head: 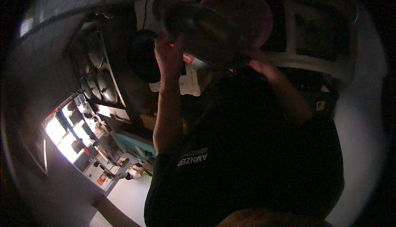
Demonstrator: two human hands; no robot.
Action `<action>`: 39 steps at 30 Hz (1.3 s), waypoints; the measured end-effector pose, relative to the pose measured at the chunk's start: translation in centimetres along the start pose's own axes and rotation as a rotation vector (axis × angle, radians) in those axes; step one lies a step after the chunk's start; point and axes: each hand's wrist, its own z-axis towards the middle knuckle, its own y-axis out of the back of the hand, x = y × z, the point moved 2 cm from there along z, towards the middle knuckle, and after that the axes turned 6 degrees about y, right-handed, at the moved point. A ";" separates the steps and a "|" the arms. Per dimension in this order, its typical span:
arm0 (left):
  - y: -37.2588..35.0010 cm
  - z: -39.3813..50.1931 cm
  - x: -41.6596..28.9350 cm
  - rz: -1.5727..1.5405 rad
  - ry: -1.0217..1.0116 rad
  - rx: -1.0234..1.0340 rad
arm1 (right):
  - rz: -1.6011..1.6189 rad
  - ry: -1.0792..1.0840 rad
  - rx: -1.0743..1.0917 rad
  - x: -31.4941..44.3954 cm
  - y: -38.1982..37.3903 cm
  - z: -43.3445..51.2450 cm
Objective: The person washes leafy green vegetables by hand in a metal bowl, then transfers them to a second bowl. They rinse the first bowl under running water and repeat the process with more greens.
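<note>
In the dim upper middle, a large dark round vessel, perhaps a pan or pot, is tilted between my two hands. My left hand grips its left side with bent fingers. At its lower right edge is my right hand, in deep shadow, its fingers partly hidden by the vessel. A pink round basin lies behind the vessel, which covers much of it. Just below the vessel, between my hands, shows a red and white package. The vessel's inside is too dark to make out.
Several metal lids sit in a rack at left. Near my left forearm are a white plastic object and a dark round object. A pale frame stands at right. Bright windows and what looks like a forearm are lower left.
</note>
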 end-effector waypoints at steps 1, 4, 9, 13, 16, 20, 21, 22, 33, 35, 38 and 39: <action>-0.4 0.3 -0.6 0.039 -0.043 -0.013 | -0.007 0.015 0.085 0.3 0.0 0.3; -1.8 1.5 -2.0 0.305 -0.179 -0.025 | -0.020 -0.024 0.101 1.1 -0.5 1.2; -5.7 4.1 -3.9 0.236 -0.305 -0.003 | -0.055 -0.091 0.108 3.6 -3.7 -0.6; -8.8 4.2 -5.3 0.486 -0.449 -0.058 | -0.294 -0.094 -0.084 5.3 -6.0 -4.8; -10.7 3.2 -5.9 0.313 -0.602 -0.074 | -0.188 -0.061 0.016 5.2 -7.6 -6.0; -11.6 2.8 -6.6 0.421 -0.710 -0.153 | -0.085 -0.114 0.139 4.4 -7.9 -5.6; -11.5 2.8 -6.8 0.456 -0.697 -0.149 | 0.007 -0.098 0.272 4.4 -8.0 -5.3; -11.4 2.9 -7.0 0.520 -0.611 -0.103 | -0.020 -0.071 0.281 4.4 -7.9 -5.2; -3.0 0.3 -0.5 0.025 -0.321 -0.032 | -0.010 0.127 -0.036 5.7 -5.8 -4.1; 0.4 -0.2 3.2 0.035 0.095 0.085 | -0.329 0.103 -0.112 6.1 -4.5 -2.5; 0.9 -1.7 8.6 -0.533 0.587 0.108 | -0.824 0.217 -0.338 7.2 -3.3 -0.6; 0.6 -2.1 10.1 -0.676 0.638 0.199 | -1.005 0.341 -0.350 7.9 -3.5 0.0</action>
